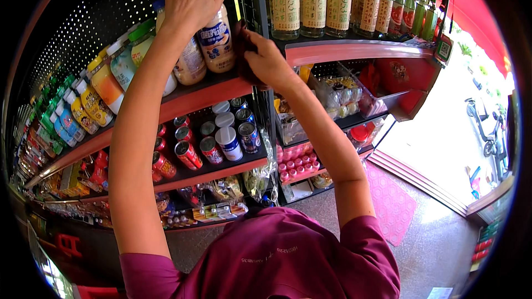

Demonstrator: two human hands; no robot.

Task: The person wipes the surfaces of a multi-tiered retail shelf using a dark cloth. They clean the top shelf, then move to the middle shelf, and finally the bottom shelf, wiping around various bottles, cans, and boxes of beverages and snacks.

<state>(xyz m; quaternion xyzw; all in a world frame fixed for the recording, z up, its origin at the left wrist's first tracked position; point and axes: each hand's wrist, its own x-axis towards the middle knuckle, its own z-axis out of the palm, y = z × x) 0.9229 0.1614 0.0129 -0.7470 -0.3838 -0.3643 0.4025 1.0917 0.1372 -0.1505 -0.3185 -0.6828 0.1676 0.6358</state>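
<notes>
My left hand [194, 2] is closed over the top of a plastic drink bottle [216, 43] with cream contents and a blue-and-white label. The hand hides its cap. That bottle stands at the right end of the upper shelf [208, 91], beside another cream-coloured bottle [190, 64]. In my right hand [268, 60] is a dark red cloth [246, 64], bunched close to the bottle's right side and the shelf's end. Part of the cloth is hidden behind my fingers.
More drink bottles [106, 81] line the shelf leftward. Drink cans [189, 154] stand on the shelf below. Glass liquor bottles [284, 4] fill the right-hand shelf above packaged goods [341, 91]. A metal upright [266, 50] divides the two racks. A pink mat [390, 203] lies by the doorway.
</notes>
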